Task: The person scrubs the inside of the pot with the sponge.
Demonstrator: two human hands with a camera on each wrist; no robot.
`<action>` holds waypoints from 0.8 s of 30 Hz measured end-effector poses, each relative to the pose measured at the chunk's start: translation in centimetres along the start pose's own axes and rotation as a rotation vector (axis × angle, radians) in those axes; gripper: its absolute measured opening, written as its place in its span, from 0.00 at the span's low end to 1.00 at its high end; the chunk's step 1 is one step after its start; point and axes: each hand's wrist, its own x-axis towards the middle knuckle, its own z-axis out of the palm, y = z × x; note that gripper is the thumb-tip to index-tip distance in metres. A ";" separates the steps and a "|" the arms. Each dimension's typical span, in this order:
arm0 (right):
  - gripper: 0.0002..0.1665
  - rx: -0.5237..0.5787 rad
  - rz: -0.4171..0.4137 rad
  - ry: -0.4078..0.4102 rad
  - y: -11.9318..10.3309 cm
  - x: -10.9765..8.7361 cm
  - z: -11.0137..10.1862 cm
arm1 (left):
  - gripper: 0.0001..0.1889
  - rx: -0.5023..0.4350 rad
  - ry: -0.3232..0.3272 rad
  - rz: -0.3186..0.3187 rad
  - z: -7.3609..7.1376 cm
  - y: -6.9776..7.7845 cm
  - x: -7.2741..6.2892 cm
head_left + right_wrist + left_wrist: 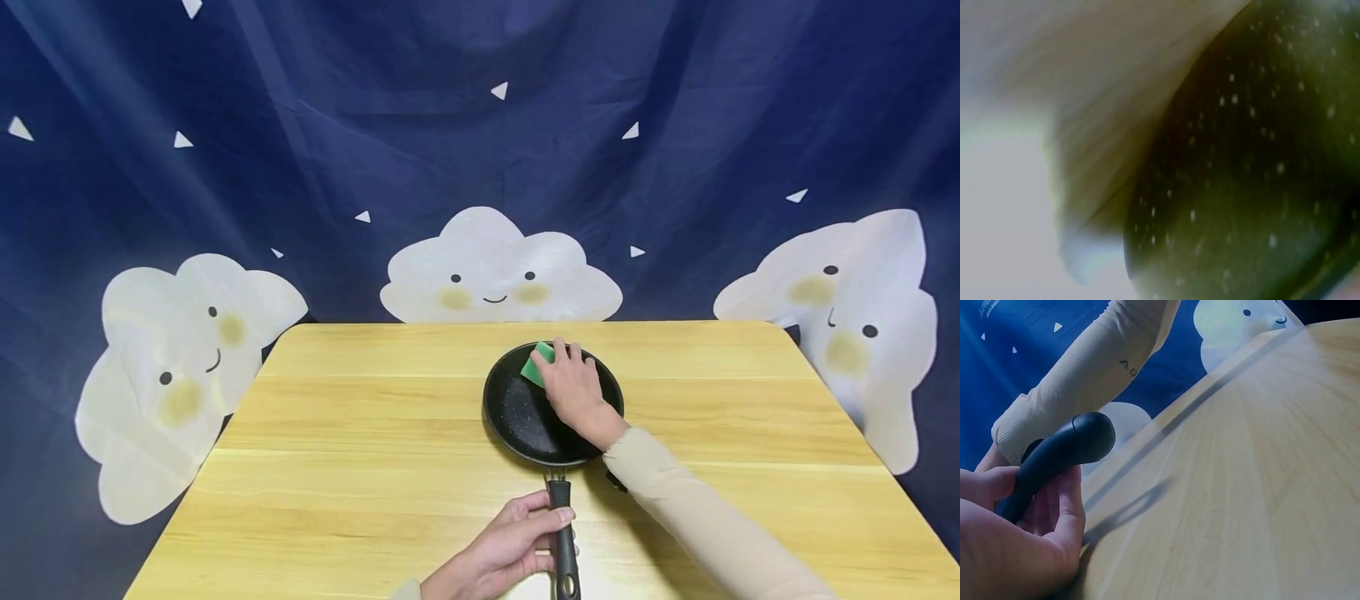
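A black speckled frying pan [517,417] is at the middle of the wooden table, its handle [566,550] toward me. My left hand [510,542] grips that handle, thumb across the top; the left wrist view shows fingers around the black handle [1054,456] and its rounded end. In the pan's upper part, my right hand [573,387] holds a green sponge [534,371] against the inside surface. Part of the sponge is hidden under the fingers. The right wrist view is blurred and shows the speckled pan [1241,156] close up, with little of the hand.
The light wooden table [337,467] stretches out on both sides of the pan. Behind it hangs a dark blue curtain [420,150] with white clouds and small triangles. Beside the pan, a small black thing [617,481] shows partly under the right sleeve.
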 end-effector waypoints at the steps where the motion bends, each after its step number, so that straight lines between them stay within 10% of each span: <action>1: 0.26 -0.010 -0.001 -0.015 0.1 -0.1 -0.1 | 0.11 0.001 0.002 -0.003 0.0 0.0 0.0; 24: 0.23 0.120 -0.106 -0.111 2.6 -0.8 -1.6 | 0.10 0.005 0.026 -0.010 0.2 0.0 0.0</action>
